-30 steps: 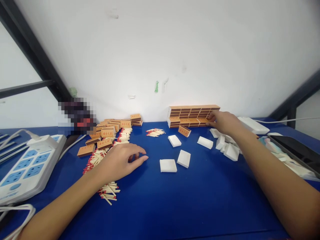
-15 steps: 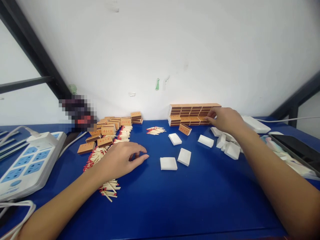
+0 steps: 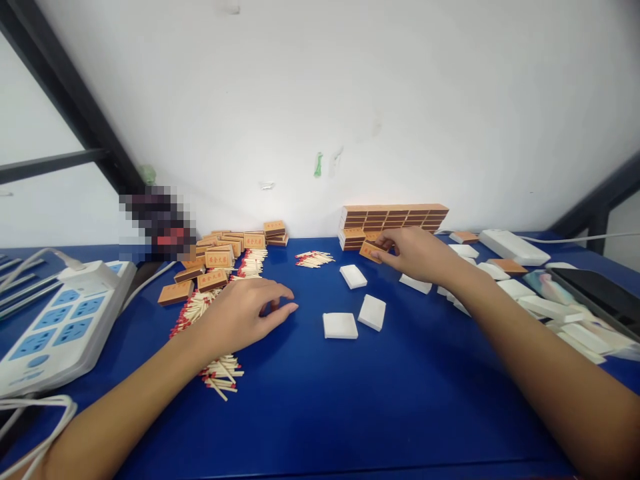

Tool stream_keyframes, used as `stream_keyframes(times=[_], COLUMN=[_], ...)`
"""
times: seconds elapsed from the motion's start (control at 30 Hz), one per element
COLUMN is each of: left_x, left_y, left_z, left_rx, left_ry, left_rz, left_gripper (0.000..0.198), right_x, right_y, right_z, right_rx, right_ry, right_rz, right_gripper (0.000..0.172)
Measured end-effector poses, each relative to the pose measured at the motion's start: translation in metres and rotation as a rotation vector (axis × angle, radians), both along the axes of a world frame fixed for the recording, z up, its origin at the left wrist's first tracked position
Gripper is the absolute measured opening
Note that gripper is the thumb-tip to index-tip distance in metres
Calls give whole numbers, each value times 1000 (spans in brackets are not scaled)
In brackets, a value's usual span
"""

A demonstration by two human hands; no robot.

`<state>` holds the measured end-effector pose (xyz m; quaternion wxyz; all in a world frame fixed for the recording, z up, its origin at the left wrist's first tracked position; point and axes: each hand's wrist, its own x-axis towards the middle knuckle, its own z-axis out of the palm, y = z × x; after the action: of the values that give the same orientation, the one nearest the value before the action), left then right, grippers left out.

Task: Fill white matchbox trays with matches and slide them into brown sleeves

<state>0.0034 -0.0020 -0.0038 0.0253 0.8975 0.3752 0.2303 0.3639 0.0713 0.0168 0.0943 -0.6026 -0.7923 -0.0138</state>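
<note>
At the back, my right hand has its thumb and fingers around the right end of an orange matchbox. Right behind it is the stacked wall of matchboxes, its brown striking sides facing me. My left hand hovers over a long heap of red-tipped matches, thumb and forefinger apart, holding nothing. Between the hands lie several white matchbox trays. A small bunch of matches rests farther back. Orange matchbox sleeves or boxes are piled beyond my left hand.
A white power strip with cables stands at the left. On the right are more white trays, partly behind my forearm, a white charger-like block and a dark phone. The white wall closes off the back of the blue table.
My right hand has moved left from the stack's right end to the loose matchbox in front and closed on it. My left hand stays almost where it was.
</note>
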Motion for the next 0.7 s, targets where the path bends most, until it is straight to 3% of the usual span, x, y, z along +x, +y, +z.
stream_keyframes(times=[0.1, 0.23, 0.37, 0.5, 0.6, 0.7], left_x=[0, 1, 0, 0, 1, 3], left_y=[0, 0, 1, 1, -1, -4], left_z=[0, 0, -1, -1, -1, 1], left_rx=[2, 5, -9, -15, -4, -2], left_ry=[9, 13, 11, 13, -4, -24], left_rz=[4, 2, 8, 26, 38, 66], left_gripper=[22, 21, 22, 21, 24, 43], right_x=[1, -14, -43, -62, -74, -89], right_y=[-1, -11, -25, -32, -41, -52], right_z=[2, 4, -1, -12, -16, -16], right_rx=[19, 187, 23, -73, -73, -129], right_ry=[-28, 63, 90, 130, 273, 391], right_rz=[-1, 65, 142, 227, 351, 525], right_gripper=[25, 29, 37, 12, 9, 10])
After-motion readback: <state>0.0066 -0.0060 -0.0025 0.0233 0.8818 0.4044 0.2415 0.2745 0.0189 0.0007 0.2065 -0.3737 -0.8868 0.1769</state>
